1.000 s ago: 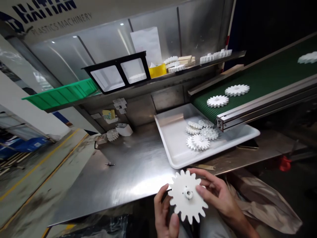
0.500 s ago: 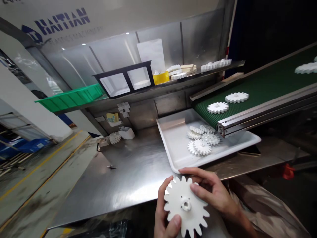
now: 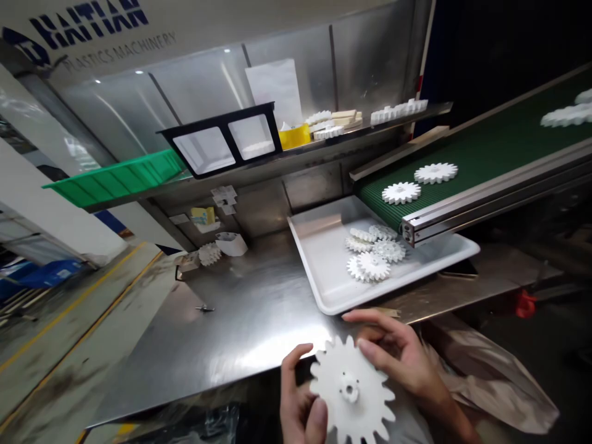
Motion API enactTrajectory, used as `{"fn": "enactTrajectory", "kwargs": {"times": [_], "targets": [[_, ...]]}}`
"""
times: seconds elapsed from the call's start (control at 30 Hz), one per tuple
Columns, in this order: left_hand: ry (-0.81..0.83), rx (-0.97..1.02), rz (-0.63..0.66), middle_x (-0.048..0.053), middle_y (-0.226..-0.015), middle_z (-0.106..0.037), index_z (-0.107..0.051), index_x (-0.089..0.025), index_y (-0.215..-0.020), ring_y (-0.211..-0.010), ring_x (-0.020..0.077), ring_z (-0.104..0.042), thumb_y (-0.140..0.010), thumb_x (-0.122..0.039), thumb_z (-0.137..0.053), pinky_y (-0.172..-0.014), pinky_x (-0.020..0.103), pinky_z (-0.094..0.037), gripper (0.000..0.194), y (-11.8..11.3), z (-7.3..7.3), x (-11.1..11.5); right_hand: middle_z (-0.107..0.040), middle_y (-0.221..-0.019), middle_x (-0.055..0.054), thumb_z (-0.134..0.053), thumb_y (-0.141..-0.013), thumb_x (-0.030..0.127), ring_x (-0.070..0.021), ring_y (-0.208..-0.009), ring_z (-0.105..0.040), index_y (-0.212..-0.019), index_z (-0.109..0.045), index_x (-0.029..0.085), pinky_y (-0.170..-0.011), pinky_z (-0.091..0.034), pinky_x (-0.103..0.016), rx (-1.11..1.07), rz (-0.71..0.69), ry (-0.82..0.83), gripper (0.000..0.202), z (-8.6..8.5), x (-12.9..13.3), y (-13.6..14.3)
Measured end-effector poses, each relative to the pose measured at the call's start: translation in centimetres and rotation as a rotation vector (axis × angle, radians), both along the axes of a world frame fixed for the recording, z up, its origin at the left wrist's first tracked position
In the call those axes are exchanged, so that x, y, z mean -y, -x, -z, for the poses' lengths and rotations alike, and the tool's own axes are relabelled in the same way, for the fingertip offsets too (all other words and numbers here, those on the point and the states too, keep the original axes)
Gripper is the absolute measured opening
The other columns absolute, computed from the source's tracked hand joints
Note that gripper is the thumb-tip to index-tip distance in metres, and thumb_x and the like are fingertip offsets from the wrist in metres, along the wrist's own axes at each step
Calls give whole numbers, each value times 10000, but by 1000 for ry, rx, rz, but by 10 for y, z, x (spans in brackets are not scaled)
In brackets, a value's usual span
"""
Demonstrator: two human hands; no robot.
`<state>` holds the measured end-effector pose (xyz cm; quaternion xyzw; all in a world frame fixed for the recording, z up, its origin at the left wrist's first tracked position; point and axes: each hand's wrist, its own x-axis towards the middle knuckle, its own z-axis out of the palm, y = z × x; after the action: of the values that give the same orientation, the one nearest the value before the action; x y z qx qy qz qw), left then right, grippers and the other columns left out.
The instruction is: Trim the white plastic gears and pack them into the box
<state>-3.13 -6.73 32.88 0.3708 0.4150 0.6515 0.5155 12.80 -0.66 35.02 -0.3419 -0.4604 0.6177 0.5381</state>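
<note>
A large white plastic gear with a small raised hub at its centre faces me in front of the steel table's near edge. My left hand is closed at its left rim, thumb against the edge and index finger lifted clear of the teeth. On the upper right rim my right hand grips the gear, thumb near the teeth and index finger stretched out; its other fingers are partly hidden. Just beyond, a white tray holds several white gears.
A green conveyor belt slopes down to the tray, carrying more white gears. The steel table bears a small metal part. Along the shelf stand a green bin, a black-framed box and more gears.
My left index finger has lifted off the gear's rim, and that hand has shifted slightly left. The gear has moved slightly lower. The camera view has shifted a little.
</note>
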Motion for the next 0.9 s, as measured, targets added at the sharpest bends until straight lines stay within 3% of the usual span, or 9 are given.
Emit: {"fn": "enactTrajectory", "kwargs": {"times": [0.07, 0.13, 0.27, 0.33, 0.47, 0.6, 0.7, 0.9], "targets": [[86, 0, 156, -23, -632, -713, -442, -246, -1510, -492, 137, -615, -851, -598, -767, -518, 216, -402, 814, 4, -6, -2, -551, -651, 55, -837, -862, 553, -81, -573, -393, -1167, -784, 200, -558, -328, -210, 29, -46, 24, 469, -4, 1, 0], [154, -62, 216, 31, -755, -768, -565, -199, -1451, -613, 158, -672, -811, -610, -798, -579, 228, -453, 795, 5, -13, -3, -523, -617, 67, -829, -863, 567, -79, -560, -386, -1170, -776, 184, -551, -322, -207, 43, -80, 45, 493, -6, 2, 2], [198, -210, 78, 106, -951, -815, -733, -159, -1220, -752, 213, -728, -808, -572, -811, -633, 251, -511, 588, 1, -23, 0, -656, -685, 19, -778, -903, 579, -103, -596, -495, -1151, -780, 189, -586, -401, -221, 61, -56, 56, 463, -3, 1, 3], [208, -216, 0, 80, -897, -813, -727, -177, -1214, -656, 171, -683, -817, -548, -813, -593, 233, -489, 550, 0, -27, 2, -694, -719, 0, -738, -938, 572, -123, -625, -552, -1139, -780, 199, -615, -445, -237, 68, -15, 41, 426, 2, 0, 0], [224, -105, -72, 19, -767, -775, -677, -221, -1229, -547, 138, -617, -828, -556, -793, -535, 218, -453, 535, -2, -31, 2, -595, -591, 35, -736, -957, 520, -134, -573, -554, -1012, -769, 201, -595, -466, -245, 64, -4, -19, 326, 12, 0, -9], [252, -27, -139, -7, -713, -754, -598, -242, -1290, -555, 179, -677, -826, -572, -780, -522, 232, -475, 598, -3, -32, -1, -672, -768, -3, -787, -930, 463, -141, -683, -641, -903, -761, 211, -669, -535, -233, 84, -55, -49, 254, 13, 5, -11], [256, 1, -189, -16, -704, -752, -536, -245, -1328, -571, 209, -713, -817, -577, -775, -532, 250, -503, 654, -4, -33, -2, -688, -871, -20, -800, -919, 463, -159, -787, -665, -932, -770, 221, -717, -574, -232, 65, -99, -43, 244, 11, 7, -9], [284, -52, -204, -32, -622, -700, -555, -225, -1303, -489, 180, -653, -827, -569, -773, -447, 230, -429, 626, -1, -37, -2, -690, -854, -24, -788, -935, 445, -162, -789, -652, -936, -759, 211, -731, -560, -251, 86, -149, -79, 235, 18, 4, -8]]}}
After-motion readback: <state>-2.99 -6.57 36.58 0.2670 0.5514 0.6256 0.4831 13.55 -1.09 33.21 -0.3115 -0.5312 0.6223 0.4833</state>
